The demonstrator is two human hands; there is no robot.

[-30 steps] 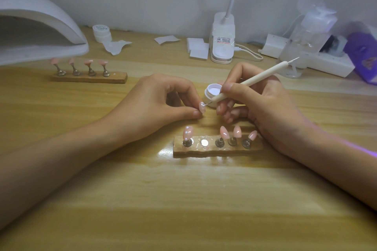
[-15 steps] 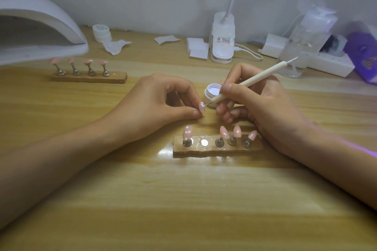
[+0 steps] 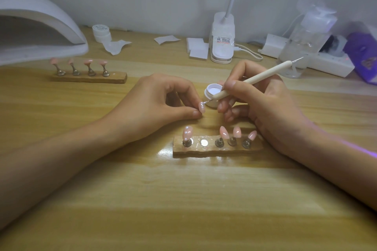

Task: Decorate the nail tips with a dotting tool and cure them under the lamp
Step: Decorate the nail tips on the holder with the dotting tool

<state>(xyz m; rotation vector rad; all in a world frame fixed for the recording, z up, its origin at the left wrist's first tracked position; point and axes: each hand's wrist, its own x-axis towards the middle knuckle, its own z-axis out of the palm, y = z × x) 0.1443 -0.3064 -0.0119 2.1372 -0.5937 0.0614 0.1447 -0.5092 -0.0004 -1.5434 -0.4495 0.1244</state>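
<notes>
Unmoved: R hand (image 3: 265,104)'s tool (image 3: 255,78) touches L hand (image 3: 155,104)'s tip (image 3: 202,107)

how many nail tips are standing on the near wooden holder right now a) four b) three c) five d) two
a, four pink tips stand on the near wooden holder, the second spot from the left is a bare metal disc, and the left hand pinches another nail tip.

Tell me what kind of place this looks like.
Likely a nail-art work desk: a curing lamp at left, pink nail tips on a wooden stand, and a dotting tool in the right hand.
</notes>
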